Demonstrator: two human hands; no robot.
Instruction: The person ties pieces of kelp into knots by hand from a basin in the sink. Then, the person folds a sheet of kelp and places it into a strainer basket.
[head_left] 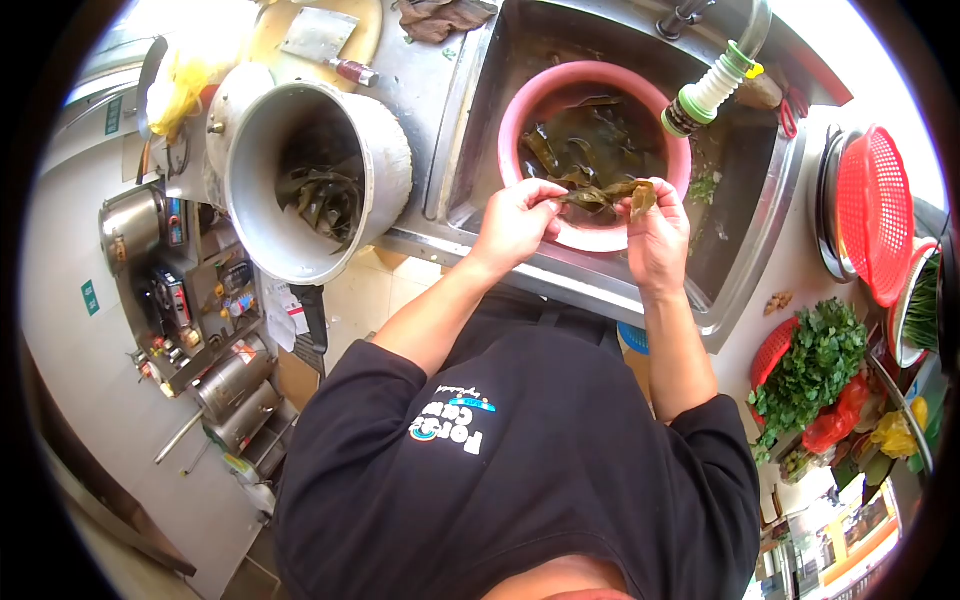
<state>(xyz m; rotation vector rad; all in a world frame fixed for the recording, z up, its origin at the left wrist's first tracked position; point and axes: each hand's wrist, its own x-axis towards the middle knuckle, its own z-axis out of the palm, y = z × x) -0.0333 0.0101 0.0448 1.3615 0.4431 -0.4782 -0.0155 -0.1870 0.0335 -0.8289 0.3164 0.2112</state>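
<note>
Over the near rim of a pink basin [512,125], my two hands stretch a strip of brown-green kelp [594,196] between them. My left hand [515,228] pinches one end with thumb and fingers. At the other end, my right hand [660,240] grips a folded piece of the strip. More kelp [590,140] lies in murky water inside the basin, which sits in a metal sink [478,110]. To the left, a big grey metal pot [388,150] holds a heap of similar kelp [332,205].
A faucet with a green and white nozzle [710,95] reaches over the sink's right side. Behind the pot, a cleaver [320,38] rests on a round board [368,22]. Leafy greens [815,365] and a red colander [872,215] stand on the right.
</note>
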